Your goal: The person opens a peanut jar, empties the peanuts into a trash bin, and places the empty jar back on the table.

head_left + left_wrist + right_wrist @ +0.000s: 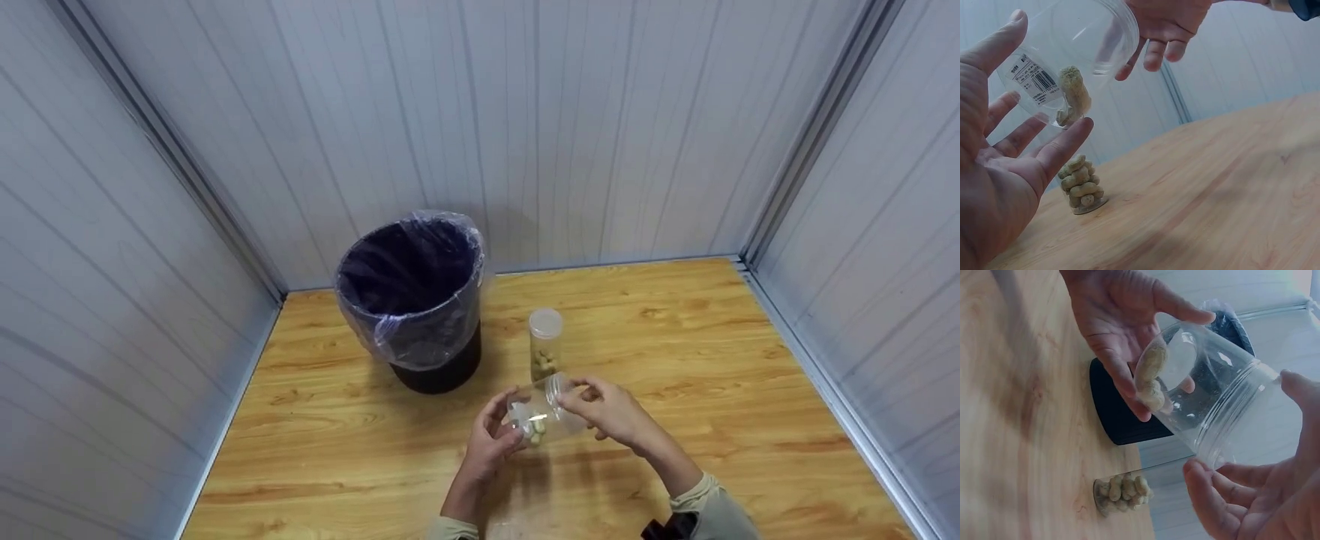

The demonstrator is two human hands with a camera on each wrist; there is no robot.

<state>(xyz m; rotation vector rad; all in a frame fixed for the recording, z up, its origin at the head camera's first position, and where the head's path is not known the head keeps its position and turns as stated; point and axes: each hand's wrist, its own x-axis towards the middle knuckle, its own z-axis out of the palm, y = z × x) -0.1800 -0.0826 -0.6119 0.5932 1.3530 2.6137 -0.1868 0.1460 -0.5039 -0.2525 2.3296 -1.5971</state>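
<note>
A clear plastic jar is tilted between both hands, with a couple of peanuts lying toward its base. My left hand grips the base end, thumb on one side and fingers on the other. At the ridged neck, my right hand pinches the rim between thumb and fingertips. A white label with a barcode shows on the jar in the left wrist view. Just beyond the hands, a second clear jar stands upright on the table, its lower part filled with several peanuts.
A black trash bin lined with a translucent bag stands to the left of the jars. Pale panel walls enclose the wood-grain table at the back and both sides.
</note>
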